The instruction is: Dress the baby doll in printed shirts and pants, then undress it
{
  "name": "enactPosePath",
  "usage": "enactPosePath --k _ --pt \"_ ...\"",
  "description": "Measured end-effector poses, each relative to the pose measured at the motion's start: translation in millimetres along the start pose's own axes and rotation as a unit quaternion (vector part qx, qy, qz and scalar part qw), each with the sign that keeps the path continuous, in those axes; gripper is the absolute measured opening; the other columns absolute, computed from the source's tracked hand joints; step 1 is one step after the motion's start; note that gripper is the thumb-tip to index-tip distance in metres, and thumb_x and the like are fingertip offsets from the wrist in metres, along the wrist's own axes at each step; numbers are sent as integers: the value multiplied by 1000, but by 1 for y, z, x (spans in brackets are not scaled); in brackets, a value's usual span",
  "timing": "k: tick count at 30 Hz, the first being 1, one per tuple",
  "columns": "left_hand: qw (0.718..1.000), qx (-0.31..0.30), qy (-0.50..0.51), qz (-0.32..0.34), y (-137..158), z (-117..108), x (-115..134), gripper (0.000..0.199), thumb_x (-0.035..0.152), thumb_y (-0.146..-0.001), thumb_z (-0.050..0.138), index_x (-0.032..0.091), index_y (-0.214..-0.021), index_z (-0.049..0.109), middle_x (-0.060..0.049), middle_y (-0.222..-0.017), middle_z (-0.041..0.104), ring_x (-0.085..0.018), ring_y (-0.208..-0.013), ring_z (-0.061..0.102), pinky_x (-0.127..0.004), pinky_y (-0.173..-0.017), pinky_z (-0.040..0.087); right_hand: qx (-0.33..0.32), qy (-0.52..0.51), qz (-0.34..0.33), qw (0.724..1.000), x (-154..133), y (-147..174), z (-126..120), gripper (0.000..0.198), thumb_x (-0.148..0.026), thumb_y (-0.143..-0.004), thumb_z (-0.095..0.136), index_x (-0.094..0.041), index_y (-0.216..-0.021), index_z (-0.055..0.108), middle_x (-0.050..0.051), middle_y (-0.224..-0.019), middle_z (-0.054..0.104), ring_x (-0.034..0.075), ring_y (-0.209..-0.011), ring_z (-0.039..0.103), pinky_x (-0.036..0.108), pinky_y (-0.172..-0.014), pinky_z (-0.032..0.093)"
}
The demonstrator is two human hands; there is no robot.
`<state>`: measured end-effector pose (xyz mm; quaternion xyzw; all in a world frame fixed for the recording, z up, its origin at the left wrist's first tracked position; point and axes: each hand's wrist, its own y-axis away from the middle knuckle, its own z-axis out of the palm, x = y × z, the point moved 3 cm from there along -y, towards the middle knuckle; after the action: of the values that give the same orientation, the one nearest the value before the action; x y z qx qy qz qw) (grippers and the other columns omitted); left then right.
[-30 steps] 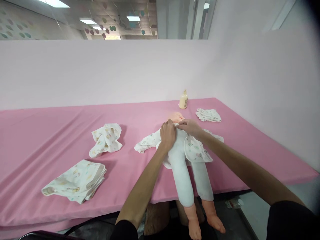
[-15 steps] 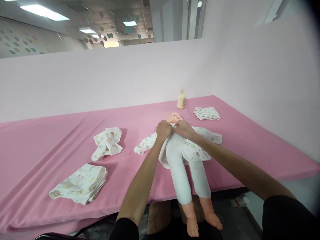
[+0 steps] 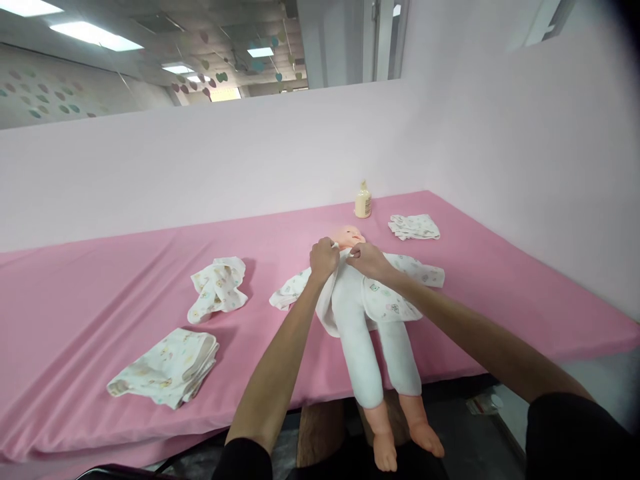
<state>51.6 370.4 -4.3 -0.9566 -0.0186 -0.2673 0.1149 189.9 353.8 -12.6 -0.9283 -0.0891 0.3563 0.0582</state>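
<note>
my left hand (image 3: 324,259) and right hand (image 3: 370,260) pinch the jacket (image 3: 393,301) at the doll's neck, slightly apart; the doll (image 3: 349,297) lies on the tabletop (image 3: 505,293), legs overhanging, so tugging toward me might slide it off.

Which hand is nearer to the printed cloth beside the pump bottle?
Right. The right hand holds the printed jacket near its collar, left of and closer to the camera than the printed cloth; the left hand holds the collar's other side, farther left.
</note>
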Motion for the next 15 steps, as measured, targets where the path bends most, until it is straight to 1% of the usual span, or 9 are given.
enactPosePath --k 2,3,6,9,12,14,15 --pt "999 23 -12 -23 3 0 0 19 22 -92 43 21 -98 62 -10 -106 69 -26 -104 62 -31 -79 40 -5 1 1 1000 1 0 1 14 -22 -75 56 -20 -63 50 -3 -62 49 13 -65 46 26 -61 30" --pt "999 30 -18 -35 5 0 -1 22 23 -94 41 21 -104 61 -11 -108 69 -27 -107 62 -32 -80 41 -6 0 1 1000 2 0 2 15 -21 -75 56 -20 -62 48 -3 -62 49 13 -64 45 26 -60 29" --pt "997 43 -27 -60 10 4 -4 26 23 -97 37 22 -114 58 -13 -108 69 -28 -107 62 -34 -82 41 -4 -11 -4 1000 3 0 3 23 -22 -76 55 -21 -59 39 -5 -58 43 12 -60 41 27 -58 27" --pt "996 59 -7 -62 12 9 -9 24 23 -98 37 23 -111 57 -12 -107 69 -28 -106 63 -34 -82 41 -2 -27 -7 1000 3 2 2 29 -22 -76 53 -22 -56 32 -6 -54 37 11 -57 37 27 -57 26" --pt "995 74 36 -54 10 15 -15 21 23 -98 37 22 -101 58 -11 -102 70 -26 -101 64 -32 -80 40 -2 -32 -11 999 1 5 1 29 -22 -77 52 -22 -56 32 -6 -54 36 11 -57 37 27 -56 26" --pt "992 84 82 -53 7 19 -18 21 23 -97 37 21 -94 58 -10 -97 70 -24 -95 64 -31 -76 40 -1 -24 -5 1000 -1 7 0 26 -23 -78 54 -22 -57 37 -5 -57 42 12 -59 42 26 -57 29" --pt "989 88 109 -53 6 22 -19 21 24 -97 37 20 -92 58 -9 -94 69 -23 -93 64 -30 -75 40 0 -18 5 1000 -1 7 0 22 -24 -77 56 -21 -60 42 -4 -60 48 13 -63 47 26 -59 31"
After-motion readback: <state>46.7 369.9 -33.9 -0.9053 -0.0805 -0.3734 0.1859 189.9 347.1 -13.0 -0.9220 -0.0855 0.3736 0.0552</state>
